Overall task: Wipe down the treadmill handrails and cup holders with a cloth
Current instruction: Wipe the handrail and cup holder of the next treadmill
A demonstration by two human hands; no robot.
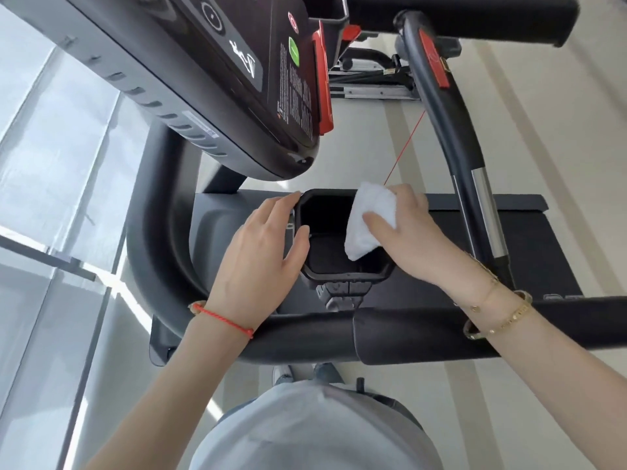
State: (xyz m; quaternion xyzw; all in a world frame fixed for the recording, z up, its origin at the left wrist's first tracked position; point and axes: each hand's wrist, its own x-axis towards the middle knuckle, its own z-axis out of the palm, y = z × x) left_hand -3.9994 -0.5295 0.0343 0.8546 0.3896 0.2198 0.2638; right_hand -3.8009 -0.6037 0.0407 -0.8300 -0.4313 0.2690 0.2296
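A folded white cloth (368, 225) lies against the right inner wall of the black cup holder (346, 276), pinched by the right hand (412, 239). The left hand (261, 245) rests on the holder's left rim with fingers loosely extended, holding nothing, above the padded handrail (424, 334).

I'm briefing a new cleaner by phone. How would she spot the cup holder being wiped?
Find the tilted console. Just below it sits the cup holder, a deep black bin with a thick rim, between the left hand and the white cloth.
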